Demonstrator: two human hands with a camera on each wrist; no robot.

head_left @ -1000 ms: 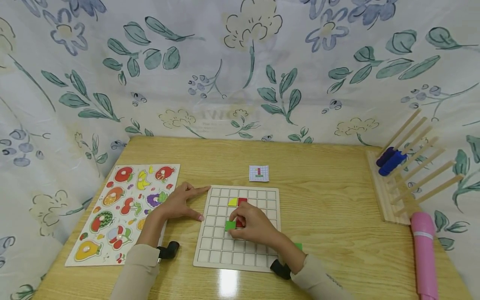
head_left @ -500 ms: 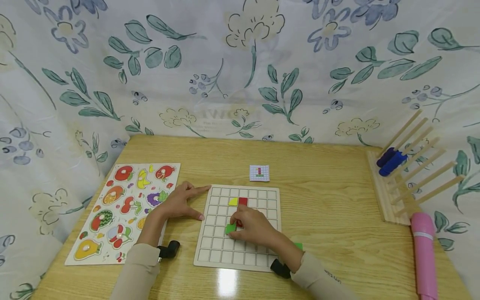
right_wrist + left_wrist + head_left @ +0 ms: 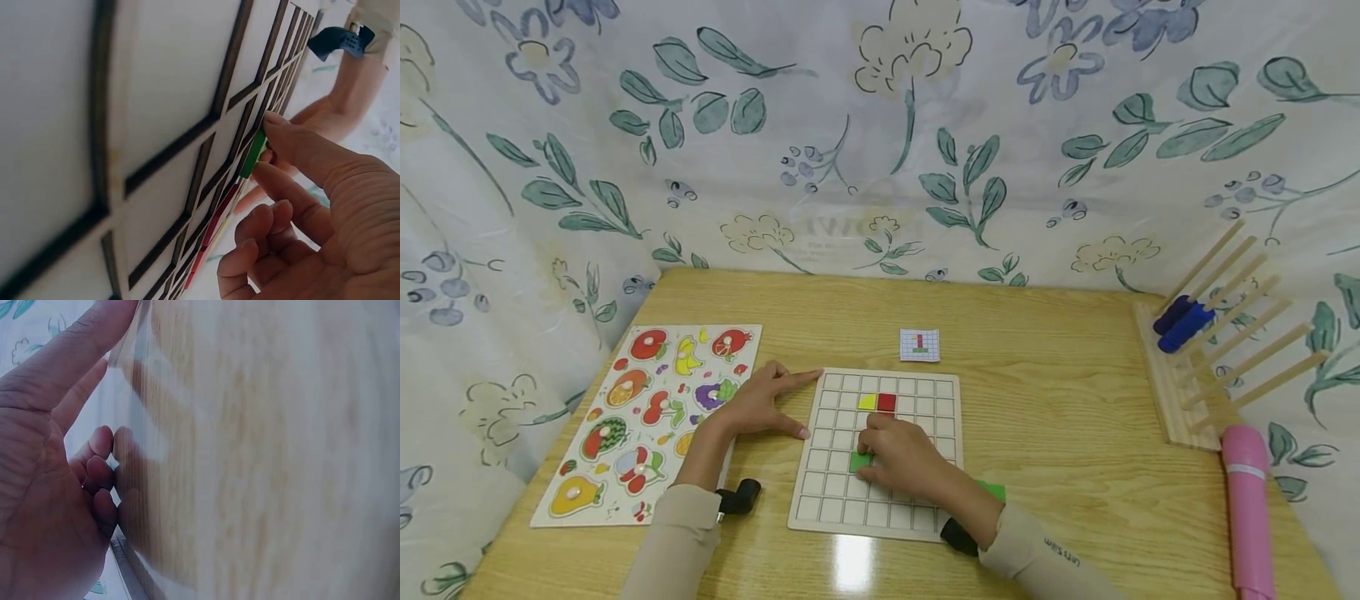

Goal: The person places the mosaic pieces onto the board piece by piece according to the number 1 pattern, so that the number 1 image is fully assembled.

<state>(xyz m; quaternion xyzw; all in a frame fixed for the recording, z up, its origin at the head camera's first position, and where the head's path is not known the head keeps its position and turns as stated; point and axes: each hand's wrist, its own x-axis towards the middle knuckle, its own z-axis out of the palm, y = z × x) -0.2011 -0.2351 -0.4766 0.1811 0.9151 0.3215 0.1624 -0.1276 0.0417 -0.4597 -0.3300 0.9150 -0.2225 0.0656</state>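
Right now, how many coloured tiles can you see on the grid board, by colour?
yellow tile: 1
red tile: 1
green tile: 1, pinched by the right hand
Total: 3 in view; the hand covers some squares of the board, so more may be hidden.

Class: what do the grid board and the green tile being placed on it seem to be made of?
Grid board: probably pale, unpainted wood with dark lines, possibly burnt in; smooth matt cells. Green tile: thin and flat, evenly coloured, perhaps painted wood or plastic; the right hand covers part of it.
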